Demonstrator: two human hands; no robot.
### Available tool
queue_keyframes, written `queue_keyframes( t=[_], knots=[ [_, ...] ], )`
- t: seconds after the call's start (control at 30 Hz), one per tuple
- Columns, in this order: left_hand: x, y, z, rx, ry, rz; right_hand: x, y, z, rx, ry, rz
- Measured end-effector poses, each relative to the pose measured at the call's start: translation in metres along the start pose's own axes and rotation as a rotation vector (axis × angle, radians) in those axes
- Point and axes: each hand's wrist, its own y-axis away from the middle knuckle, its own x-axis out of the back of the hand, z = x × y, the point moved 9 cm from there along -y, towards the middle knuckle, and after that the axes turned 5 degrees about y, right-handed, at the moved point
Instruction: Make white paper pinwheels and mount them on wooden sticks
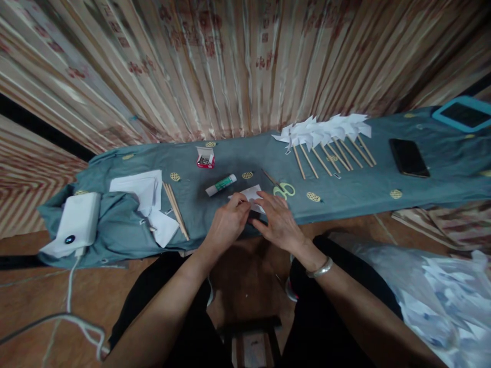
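Note:
At the front edge of the cloth-covered table, a small piece of white paper lies under both my hands. My left hand has its thumb and fingers pinched together at the paper's left side. Fingers extended and somewhat apart, my right hand rests on the paper's right side. Just behind my left hand is a glue stick with a green label. A pair of scissors with light green handles lies close behind my right hand. My fingers hide part of the paper.
Several paper pinwheels on wooden sticks lie at the back right, beside a black phone and a blue-framed device. A small red box holds metal pins. Leftward are loose sticks, paper sheets and a white power bank.

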Motion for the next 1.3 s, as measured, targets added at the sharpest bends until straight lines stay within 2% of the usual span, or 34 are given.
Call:
queue_keyframes(
  t=[0.13,0.3,0.47,0.6,0.8,0.9,1.07,1.17,1.3],
  knots=[
    [0.005,0.003,-0.005,-0.006,0.144,0.055,-0.004,0.006,0.004,0.044,0.043,-0.089],
    [0.010,0.013,-0.021,0.077,0.417,0.121,-0.002,0.015,0.013,0.057,0.022,-0.076],
    [0.006,0.024,-0.038,0.195,0.574,0.120,-0.004,0.022,0.013,0.085,0.004,-0.100],
    [0.005,0.033,-0.045,0.225,0.622,0.103,-0.008,0.026,0.008,0.131,0.010,-0.133],
    [0.003,0.044,-0.054,0.238,0.532,0.053,-0.014,0.030,-0.001,0.183,0.020,-0.131],
    [0.005,0.046,-0.049,0.156,0.348,0.040,-0.016,0.029,-0.008,0.212,0.010,-0.127],
    [0.000,0.048,-0.027,-0.011,0.021,-0.033,-0.019,0.027,-0.015,0.216,-0.027,-0.139],
    [-0.007,0.049,-0.017,-0.070,-0.003,-0.082,-0.020,0.027,-0.020,0.246,-0.034,-0.143],
    [-0.011,0.051,-0.016,-0.059,0.035,-0.105,-0.017,0.027,-0.020,0.225,-0.086,-0.120]
  ],
)
